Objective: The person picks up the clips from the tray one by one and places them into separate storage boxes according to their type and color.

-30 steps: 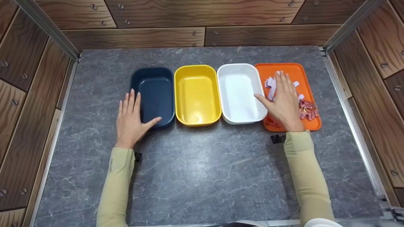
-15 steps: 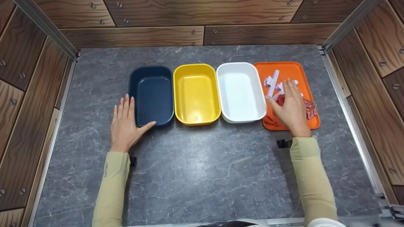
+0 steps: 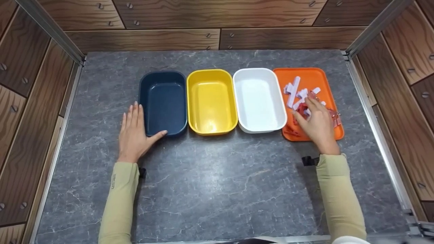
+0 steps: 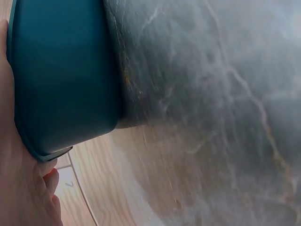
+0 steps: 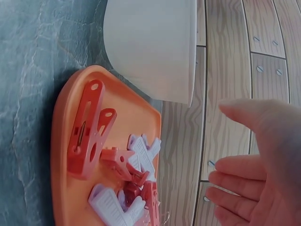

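In the head view, my left hand (image 3: 133, 137) rests against the front left corner of a navy blue plastic bin (image 3: 163, 112), fingers straight along its side and thumb at the front rim. My right hand (image 3: 318, 127) hovers over an orange tray (image 3: 313, 76), its fingers slightly bent and holding nothing. Lavender bag clips (image 3: 293, 92) lie on the tray ahead of the fingers. Red plastic clips (image 5: 79, 160) lie nearer its front, shown in the right wrist view. Pinkish-red binder clips (image 3: 337, 120) at the right edge are partly hidden by the hand.
Between the navy bin and the tray stand a yellow bin (image 3: 212, 108) and a white bin (image 3: 259, 101), side by side in one row. Nothing lies inside the bins. The grey marbled table (image 3: 217, 189) is bounded by wood-patterned panels (image 3: 142, 40) behind and at both sides.
My right hand has drawn back toward the front right over the tray, uncovering more lavender and red clips, and its fingers have bent. My left hand has shifted slightly left and back along the navy bin.
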The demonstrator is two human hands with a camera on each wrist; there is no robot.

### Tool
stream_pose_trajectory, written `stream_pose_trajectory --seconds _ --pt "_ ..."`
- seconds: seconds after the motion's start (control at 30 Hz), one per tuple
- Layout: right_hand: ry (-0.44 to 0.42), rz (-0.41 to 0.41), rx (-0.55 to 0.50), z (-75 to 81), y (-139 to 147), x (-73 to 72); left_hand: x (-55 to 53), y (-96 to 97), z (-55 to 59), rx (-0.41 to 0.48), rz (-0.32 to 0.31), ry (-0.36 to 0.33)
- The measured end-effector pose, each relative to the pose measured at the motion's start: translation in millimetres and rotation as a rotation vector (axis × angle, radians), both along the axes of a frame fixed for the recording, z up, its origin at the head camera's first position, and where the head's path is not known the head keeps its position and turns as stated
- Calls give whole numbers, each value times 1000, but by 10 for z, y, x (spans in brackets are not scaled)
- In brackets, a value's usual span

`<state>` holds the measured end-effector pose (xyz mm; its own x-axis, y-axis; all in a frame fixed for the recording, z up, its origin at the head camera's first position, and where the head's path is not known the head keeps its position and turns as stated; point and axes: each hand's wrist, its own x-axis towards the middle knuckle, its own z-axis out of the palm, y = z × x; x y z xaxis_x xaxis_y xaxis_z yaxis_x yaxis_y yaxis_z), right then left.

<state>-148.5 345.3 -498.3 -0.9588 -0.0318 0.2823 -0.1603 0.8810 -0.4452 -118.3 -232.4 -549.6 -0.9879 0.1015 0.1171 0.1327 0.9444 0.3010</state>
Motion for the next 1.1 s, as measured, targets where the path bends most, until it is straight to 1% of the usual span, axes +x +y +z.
stream_pose_trajectory --seconds 0.13,0.23,0.37,0.57,0.67,0.87,1.1 --pt "-45 -1 3 4 8 56 -4 -2 -6 0 -5 8" --pt "-50 20 16 -13 23 97 -3 -1 -8 -2 -9 9" --pt "-37 58 28 -60 50 151 0 -2 -15 2 -11 4" --pt "-86 81 22 -126 79 225 -5 -1 -23 5 -9 7" --pt "-97 91 21 -159 91 255 -8 1 -23 -1 -9 0" --pt "-100 117 13 -231 122 279 -5 1 -24 8 -14 2" --pt "-166 102 -25 -320 146 296 -3 -5 -27 15 -17 15"
